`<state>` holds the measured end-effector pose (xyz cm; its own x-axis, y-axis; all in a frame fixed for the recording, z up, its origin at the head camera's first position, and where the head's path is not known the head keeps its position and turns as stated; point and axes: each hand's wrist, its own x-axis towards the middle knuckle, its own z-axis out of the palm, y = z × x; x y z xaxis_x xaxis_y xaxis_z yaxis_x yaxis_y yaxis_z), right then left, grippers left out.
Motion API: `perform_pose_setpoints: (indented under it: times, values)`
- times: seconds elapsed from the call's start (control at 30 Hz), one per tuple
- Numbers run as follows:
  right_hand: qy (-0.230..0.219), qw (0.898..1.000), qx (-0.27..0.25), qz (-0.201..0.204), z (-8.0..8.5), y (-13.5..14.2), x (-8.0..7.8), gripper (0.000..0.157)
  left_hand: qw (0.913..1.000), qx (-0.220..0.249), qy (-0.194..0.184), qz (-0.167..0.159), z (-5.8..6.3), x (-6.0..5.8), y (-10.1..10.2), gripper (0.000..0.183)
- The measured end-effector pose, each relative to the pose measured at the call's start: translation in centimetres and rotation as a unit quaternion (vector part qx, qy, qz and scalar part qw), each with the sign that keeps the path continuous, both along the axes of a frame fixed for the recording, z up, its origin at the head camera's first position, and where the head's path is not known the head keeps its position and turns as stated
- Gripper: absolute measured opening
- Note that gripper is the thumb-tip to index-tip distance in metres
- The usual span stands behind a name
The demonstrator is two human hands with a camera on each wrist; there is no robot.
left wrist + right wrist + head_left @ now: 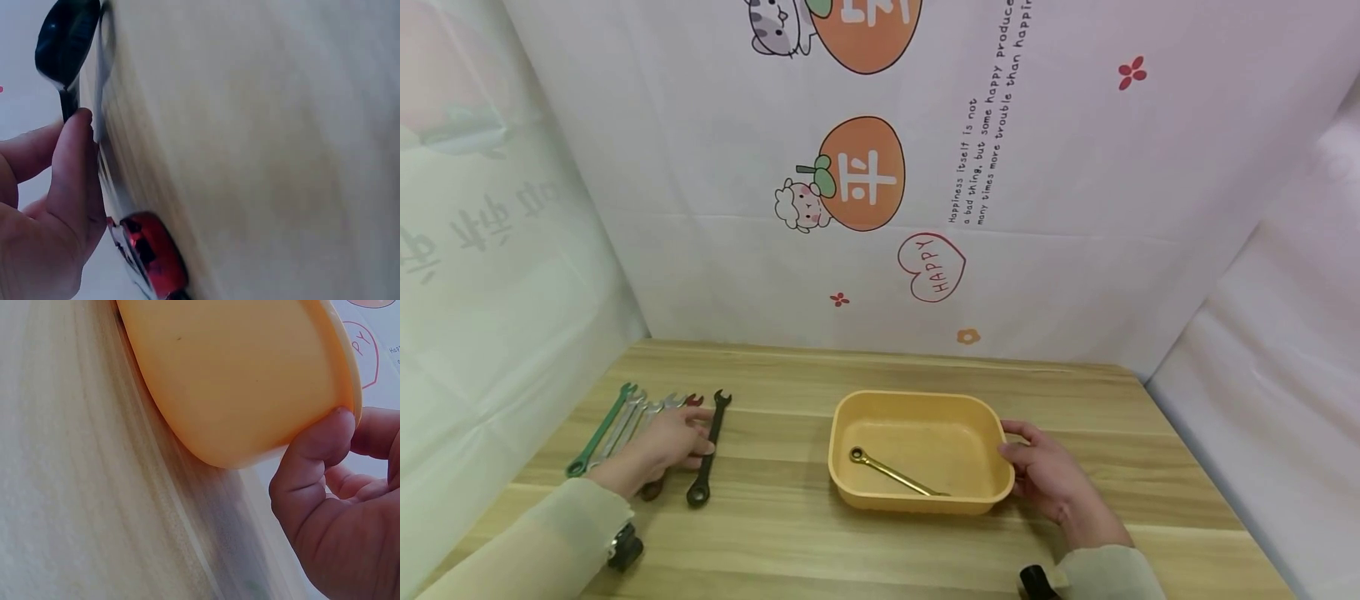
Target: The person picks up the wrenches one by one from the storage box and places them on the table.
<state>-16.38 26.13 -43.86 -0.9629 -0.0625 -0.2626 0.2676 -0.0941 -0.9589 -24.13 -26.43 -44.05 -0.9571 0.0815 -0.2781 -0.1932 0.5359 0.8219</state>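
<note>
At the left of the head view, my left hand (668, 442) pinches a black combination wrench (703, 477) near the middle of its shank. In the left wrist view the black wrench's ring end (65, 45) rises beyond the thumb and fingers. My right hand (1051, 477) grips the right side of a yellow plastic tub (917, 503), thumb and fingers pinching its rim. Inside the tub lies a gold wrench (895, 476), slanting toward the front wall. Beneath and beside my left hand is a red wrench (156, 255), partly hidden by the hand in the head view.
Left of my hand, a green wrench (601, 433) and several silver wrenches (625, 429) lie side by side. They rest on a wood-grain table (775, 517). White printed cloth (1060, 250) walls in the back and both sides.
</note>
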Motion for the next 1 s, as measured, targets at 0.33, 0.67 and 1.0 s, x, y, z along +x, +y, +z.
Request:
perform_pose_setpoints:
  times: [0.33, 0.67, 1.0]
  values:
    - [-0.001, 1.000, 0.002, -0.002, 0.0, 0.0, 0.0, 0.050, 0.9978, -0.066, 0.010, -0.006, 0.7, 0.3, -0.5, 0.063]
    - [0.008, 1.000, -0.007, 0.007, 0.0, 0.1, -0.1, 0.051, 0.9997, 0.017, -0.015, -0.002, 1.2, 1.0, -0.5, 0.037]
    - [0.007, 1.000, -0.008, 0.011, -0.1, 0.2, 0.0, 0.051, 0.9992, -0.020, -0.028, -0.019, 1.2, 1.4, -0.6, 0.025]
